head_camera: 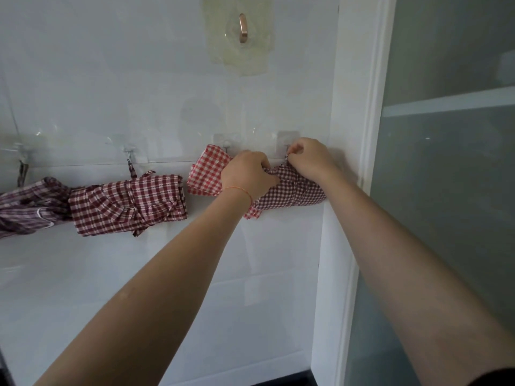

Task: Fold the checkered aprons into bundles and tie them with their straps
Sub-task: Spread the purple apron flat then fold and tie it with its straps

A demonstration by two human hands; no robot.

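Your left hand [249, 174] grips the dark fine-checked apron bundle [292, 192] against the white wall [139, 79], fingers curled over its upper left end, steadying the roll so it cannot unwind. Your right hand [309, 156], at one o'clock from the left, pinches something small at the bundle's top, right at the rightmost metal hook [287, 151]; it looks like the strap or its loop going onto the hook, though the strap itself is too small to make out. Thumb and forefinger are closed tight, the other fingers curled behind.

Tucked partly behind your left hand, at ten o'clock from it, the bright red checkered bundle [207, 174] hangs from its own hook [226, 147]. Further off at nine o'clock, the large-checked maroon bundle [128, 204] hangs tied with its strap knotted across the middle, and beyond it the purplish striped bundle [30, 204] runs off the left edge. A copper hook [243, 27] sits bare at twelve o'clock on a taped patch. The frosted cabinet door [446, 190] stands at three o'clock.

By the look of it, this is the last of the row to be hung, the tying nearly or fully done.
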